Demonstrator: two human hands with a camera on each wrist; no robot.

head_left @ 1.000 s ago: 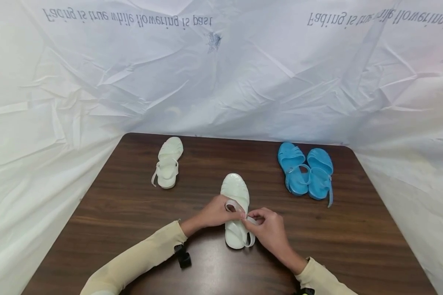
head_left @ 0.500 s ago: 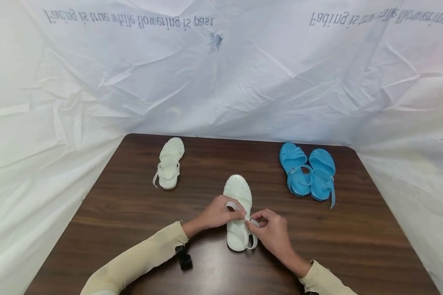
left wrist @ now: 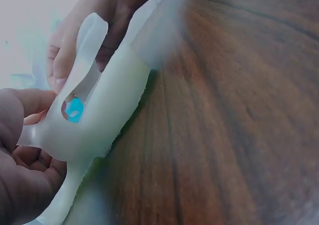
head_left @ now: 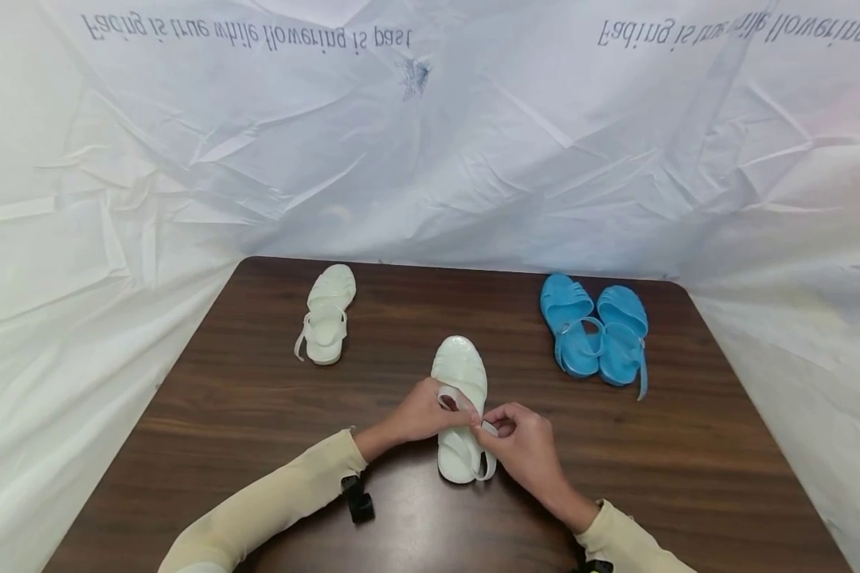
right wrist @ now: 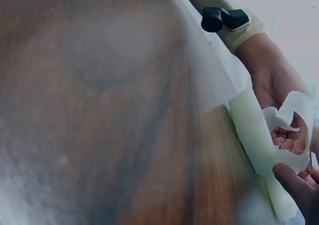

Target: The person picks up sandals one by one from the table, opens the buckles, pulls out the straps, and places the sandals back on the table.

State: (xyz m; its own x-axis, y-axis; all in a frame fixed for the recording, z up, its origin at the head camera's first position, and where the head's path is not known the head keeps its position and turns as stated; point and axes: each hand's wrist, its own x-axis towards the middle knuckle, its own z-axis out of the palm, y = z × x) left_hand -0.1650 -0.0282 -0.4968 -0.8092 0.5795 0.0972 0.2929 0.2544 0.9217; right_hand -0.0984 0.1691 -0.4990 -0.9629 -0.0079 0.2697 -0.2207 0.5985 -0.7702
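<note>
A white sandal [head_left: 460, 362] lies on the table in front of me, toe pointing away. My left hand [head_left: 423, 410] reaches over its middle and pinches the sandal's strap between thumb and fingers. From the right side, my right hand [head_left: 526, 446] pinches the strap near the same spot, so the fingertips of both hands nearly meet. The left wrist view shows the strap [left wrist: 89, 43] standing up in a loop above the sole. A thin dark piece, perhaps the buckle, shows by the right fingers in the right wrist view; the fingers partly hide it.
Another white sandal [head_left: 332, 290] lies at the back left of the brown table [head_left: 244, 414], its strap hanging loose. Two blue sandals [head_left: 566, 294] lie side by side at the back right. White sheeting [head_left: 430, 183] hangs behind and beside the table.
Both hands stay at the strap with only tiny finger movements. The whole view shifts slightly; the sandals keep their places on the table.
</note>
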